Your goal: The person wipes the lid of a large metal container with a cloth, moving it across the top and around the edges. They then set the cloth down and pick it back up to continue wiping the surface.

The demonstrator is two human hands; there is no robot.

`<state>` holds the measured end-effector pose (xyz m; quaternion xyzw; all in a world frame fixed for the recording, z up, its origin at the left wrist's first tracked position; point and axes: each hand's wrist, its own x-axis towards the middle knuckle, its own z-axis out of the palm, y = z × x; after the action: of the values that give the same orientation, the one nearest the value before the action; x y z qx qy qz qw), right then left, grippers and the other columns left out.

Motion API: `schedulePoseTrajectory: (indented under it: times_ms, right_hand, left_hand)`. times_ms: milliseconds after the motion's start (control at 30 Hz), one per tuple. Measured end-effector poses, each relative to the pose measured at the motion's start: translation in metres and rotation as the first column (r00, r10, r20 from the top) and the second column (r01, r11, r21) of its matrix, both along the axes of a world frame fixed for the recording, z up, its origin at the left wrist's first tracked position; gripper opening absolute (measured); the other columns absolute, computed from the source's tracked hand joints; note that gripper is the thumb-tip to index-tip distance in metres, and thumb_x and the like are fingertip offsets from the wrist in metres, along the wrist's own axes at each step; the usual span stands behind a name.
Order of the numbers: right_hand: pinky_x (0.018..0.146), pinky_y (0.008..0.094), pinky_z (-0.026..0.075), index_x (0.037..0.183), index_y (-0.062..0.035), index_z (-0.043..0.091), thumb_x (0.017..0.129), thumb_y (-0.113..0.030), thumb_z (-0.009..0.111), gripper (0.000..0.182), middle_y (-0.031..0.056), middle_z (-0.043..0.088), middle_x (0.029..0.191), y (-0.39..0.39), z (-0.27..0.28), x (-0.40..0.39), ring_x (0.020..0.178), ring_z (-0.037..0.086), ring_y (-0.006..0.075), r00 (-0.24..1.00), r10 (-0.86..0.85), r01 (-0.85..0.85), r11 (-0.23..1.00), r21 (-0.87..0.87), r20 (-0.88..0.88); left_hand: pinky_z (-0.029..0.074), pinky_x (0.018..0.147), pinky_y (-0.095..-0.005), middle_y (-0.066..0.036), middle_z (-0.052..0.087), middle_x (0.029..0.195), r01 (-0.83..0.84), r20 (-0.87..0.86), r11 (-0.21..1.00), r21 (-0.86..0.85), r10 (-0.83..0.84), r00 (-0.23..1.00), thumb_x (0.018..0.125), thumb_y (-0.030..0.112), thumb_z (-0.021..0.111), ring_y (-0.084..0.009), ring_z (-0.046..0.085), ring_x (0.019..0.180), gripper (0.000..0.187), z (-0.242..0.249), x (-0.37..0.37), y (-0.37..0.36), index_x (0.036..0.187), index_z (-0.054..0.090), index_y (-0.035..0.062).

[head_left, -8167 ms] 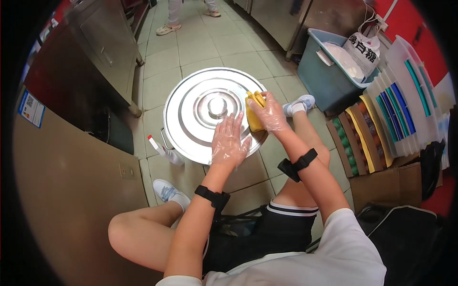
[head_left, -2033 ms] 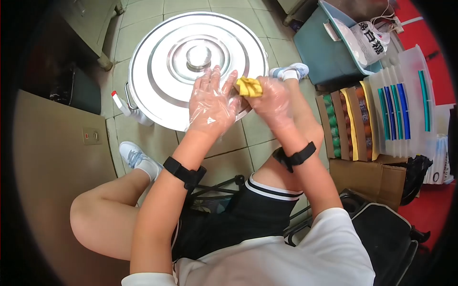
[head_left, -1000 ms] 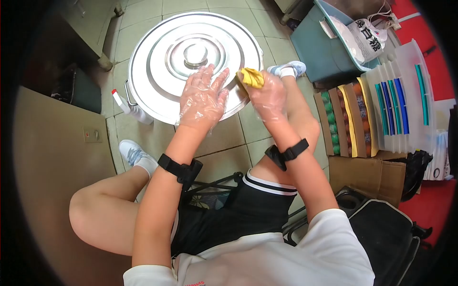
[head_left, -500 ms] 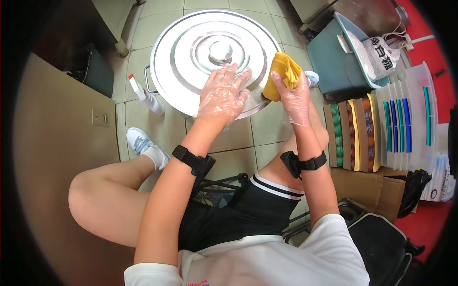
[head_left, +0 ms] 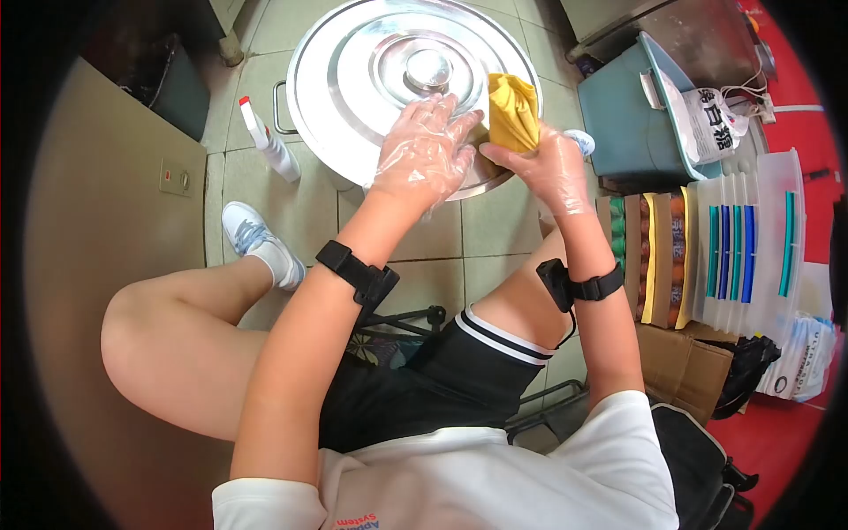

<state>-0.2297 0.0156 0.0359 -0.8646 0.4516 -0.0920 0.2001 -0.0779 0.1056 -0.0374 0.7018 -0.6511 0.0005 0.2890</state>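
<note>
A large, round metal pot lid [head_left: 353, 97] with a domed knob [head_left: 428, 68] covers a pot on the floor. Lying on the lid's near side, just below the knob, is my left hand [head_left: 422, 150] in a clear plastic glove, fingers stretched out. A folded yellow cloth [head_left: 514, 115] is gripped in my right hand [head_left: 552, 168], gloved the same way, at the lid's right rim. The thumb presses the cloth's lower end; my other fingers are partly hidden. Left of the pot stands a white spray bottle [head_left: 272, 146] with a red tip.
A blue-grey bin [head_left: 609, 124] with a printed white bag [head_left: 711, 124] stands at the right. Below it are clear stacked containers [head_left: 768, 247] and a cardboard box [head_left: 685, 367]. A brown cabinet panel [head_left: 97, 247] runs along the left, beyond my leg.
My right hand has turned, and the yellow cloth now stands more upright at the rim. My left hand stays spread on the lid. The whole view has shifted slightly.
</note>
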Motion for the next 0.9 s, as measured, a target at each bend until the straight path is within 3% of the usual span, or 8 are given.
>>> schedulePoseTrajectory:
  times_ms: [100,233,367,433,500,600,700,900]
  right_hand:
    - [0.068,0.0372,0.051,0.097,-0.007,0.07,0.075,-0.051,0.072,0.05,0.0153,0.069,0.08,0.001,0.002,0.001,0.074,0.067,0.0305,0.992,0.014,-0.024,0.996,-0.082,-0.122]
    - [0.065,0.038,0.05,0.095,-0.0065,0.07,0.078,-0.053,0.069,0.049,0.0161,0.068,0.076,-0.014,-0.005,-0.012,0.07,0.066,0.03,0.992,0.053,-0.055,0.998,-0.02,-0.116]
    - [0.064,0.0359,0.049,0.095,-0.006,0.07,0.081,-0.05,0.067,0.046,0.0142,0.067,0.073,-0.019,-0.022,-0.017,0.067,0.064,0.0267,0.999,-0.031,0.033,0.989,0.145,-0.022]
    - [0.064,0.0353,0.05,0.095,-0.0065,0.07,0.083,-0.044,0.067,0.039,0.013,0.067,0.072,-0.011,-0.033,-0.014,0.067,0.065,0.0256,0.976,0.037,-0.101,0.951,0.293,0.216]
    - [0.065,0.0357,0.05,0.092,-0.0052,0.069,0.085,-0.038,0.067,0.034,0.015,0.067,0.071,0.001,-0.029,-0.009,0.067,0.064,0.027,0.956,0.054,-0.144,0.943,0.301,0.287]
    - [0.061,0.0389,0.049,0.085,-0.0018,0.068,0.083,-0.051,0.063,0.05,0.0179,0.064,0.067,-0.014,-0.022,-0.012,0.063,0.063,0.0325,0.981,0.164,-0.156,0.984,0.082,-0.099]
    - [0.058,0.0403,0.048,0.083,-0.0035,0.069,0.082,-0.056,0.061,0.053,0.0178,0.064,0.065,-0.036,-0.017,-0.017,0.061,0.063,0.0338,0.978,-0.009,0.011,1.0,0.008,-0.208]
    - [0.068,0.0422,0.049,0.088,-0.0068,0.07,0.081,-0.061,0.059,0.055,0.0192,0.067,0.077,-0.012,-0.013,-0.009,0.074,0.065,0.0367,0.97,0.14,-0.13,0.989,0.065,-0.198]
  left_hand:
    - [0.03,0.11,-0.0378,-0.012,0.049,0.139,-0.01,0.035,1.0,0.023,0.009,0.999,0.091,0.031,0.054,-0.0266,0.043,0.129,0.044,0.001,0.0,0.0,0.133,0.053,0.0177]
    - [0.029,0.111,-0.0371,-0.011,0.049,0.139,-0.003,-0.009,1.0,0.02,0.003,1.0,0.091,0.031,0.053,-0.0258,0.043,0.13,0.044,0.0,0.001,0.001,0.133,0.053,0.0157]
    - [0.029,0.11,-0.0368,-0.011,0.049,0.139,-0.026,0.032,1.0,0.016,0.026,0.999,0.092,0.031,0.052,-0.025,0.043,0.13,0.043,-0.004,-0.002,-0.002,0.132,0.054,0.0156]
    - [0.029,0.11,-0.037,-0.01,0.049,0.139,-0.051,0.06,0.998,0.047,0.048,0.997,0.093,0.031,0.051,-0.025,0.043,0.13,0.043,-0.002,-0.005,-0.003,0.133,0.053,0.017]
    - [0.029,0.11,-0.0371,-0.01,0.049,0.139,-0.08,0.099,0.994,0.074,0.073,0.992,0.094,0.032,0.05,-0.0251,0.043,0.13,0.042,0.0,-0.004,-0.004,0.134,0.052,0.0183]
    - [0.029,0.11,-0.0372,-0.01,0.049,0.139,-0.058,0.082,0.994,0.093,0.05,0.995,0.095,0.033,0.048,-0.0256,0.043,0.13,0.041,-0.002,-0.002,-0.002,0.134,0.053,0.0181]
    - [0.029,0.11,-0.0371,-0.01,0.049,0.139,-0.068,0.049,0.998,0.0,0.068,0.996,0.096,0.033,0.048,-0.026,0.043,0.13,0.041,-0.007,-0.005,-0.004,0.132,0.054,0.017]
    - [0.03,0.109,-0.0372,-0.009,0.05,0.139,-0.085,0.096,0.995,0.044,0.081,0.992,0.096,0.035,0.047,-0.0244,0.043,0.13,0.041,-0.008,-0.004,-0.006,0.129,0.056,0.0145]
